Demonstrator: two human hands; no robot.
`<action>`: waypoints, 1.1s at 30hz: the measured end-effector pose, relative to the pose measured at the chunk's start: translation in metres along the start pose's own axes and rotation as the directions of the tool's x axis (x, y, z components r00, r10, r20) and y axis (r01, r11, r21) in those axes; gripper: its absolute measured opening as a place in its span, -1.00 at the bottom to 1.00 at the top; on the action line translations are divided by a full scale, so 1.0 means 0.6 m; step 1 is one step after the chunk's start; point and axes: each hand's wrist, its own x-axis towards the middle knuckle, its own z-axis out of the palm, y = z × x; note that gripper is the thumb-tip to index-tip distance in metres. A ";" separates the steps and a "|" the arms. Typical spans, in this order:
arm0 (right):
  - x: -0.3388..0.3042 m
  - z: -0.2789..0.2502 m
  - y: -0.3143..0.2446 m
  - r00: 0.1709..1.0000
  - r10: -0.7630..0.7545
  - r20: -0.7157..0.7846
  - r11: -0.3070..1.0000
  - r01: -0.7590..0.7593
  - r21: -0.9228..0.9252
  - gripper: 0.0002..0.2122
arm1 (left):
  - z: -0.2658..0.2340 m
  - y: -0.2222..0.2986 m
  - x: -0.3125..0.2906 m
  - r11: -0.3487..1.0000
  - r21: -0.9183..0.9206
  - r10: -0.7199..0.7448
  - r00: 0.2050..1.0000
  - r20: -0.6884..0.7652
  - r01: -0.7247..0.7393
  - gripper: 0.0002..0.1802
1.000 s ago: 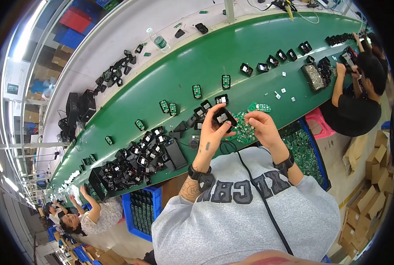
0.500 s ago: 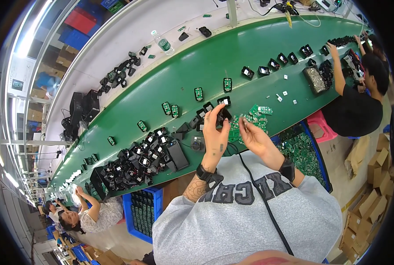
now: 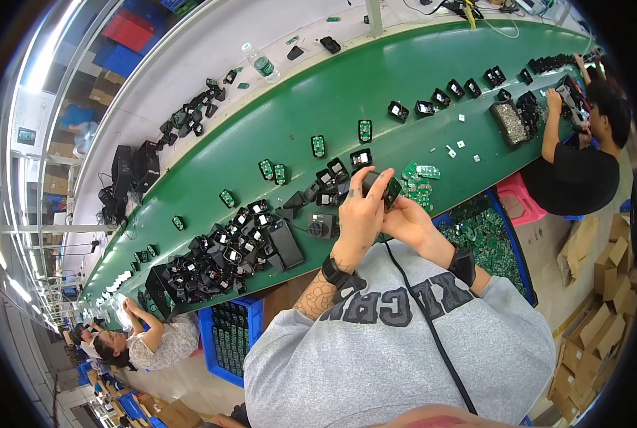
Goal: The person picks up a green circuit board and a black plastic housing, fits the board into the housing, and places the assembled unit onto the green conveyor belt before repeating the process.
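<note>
Left hand [image 3: 361, 214]: raised over the near edge of the long green conveyor table [image 3: 375, 78], fingers closed around a small black plastic housing with a green circuit board showing inside [image 3: 382, 188]; black wristwatch [image 3: 335, 272] on the wrist.
Right hand [image 3: 410, 220]: just beside the left, fingers curled and touching the lower side of the same housing; dark wristband [image 3: 464, 265] on the wrist.
Loose heap of small green circuit boards [image 3: 420, 184]: on the table, just behind the hands.
Blue plastic crate of green circuit boards [image 3: 491, 235]: below the table edge, to the right.
Dense cluster of black housings [image 3: 222, 250]: on the table, to the left.
Second blue crate [image 3: 229, 335]: below that cluster.
Scattered single black housings [image 3: 425, 107]: farther along the belt.
Person in black shirt [image 3: 575, 178]: seated at far right, hands at the table.
Clear plastic bottle [image 3: 260, 63]: on the white surface beyond the belt.
</note>
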 end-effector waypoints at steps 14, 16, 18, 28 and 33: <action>0.005 0.009 0.013 0.795 -0.603 0.061 0.619 0.515 -0.594 -0.84 | 0.022 -0.003 0.000 0.886 -0.384 -0.237 0.966 0.105 0.260 -0.40; 0.005 0.011 0.011 0.721 -0.691 0.061 0.506 0.541 -0.672 -0.86 | 0.033 -0.029 -0.008 0.918 -0.376 -0.114 0.992 0.053 0.126 -0.42; 0.000 0.023 0.018 0.634 -0.755 0.171 0.171 0.441 -0.881 -0.89 | 0.043 -0.037 -0.013 0.850 -0.476 -0.207 0.974 0.089 0.224 -0.46; -0.036 0.046 -0.001 0.644 -0.442 0.625 -0.258 0.576 -0.776 -0.77 | 0.002 -0.017 -0.001 0.267 -0.795 -0.488 0.788 0.376 0.545 -0.51; -0.039 0.036 -0.006 0.630 -0.457 0.628 -0.301 0.555 -0.775 -0.78 | 0.001 -0.010 -0.001 0.223 -0.822 -0.454 0.802 0.389 0.524 -0.49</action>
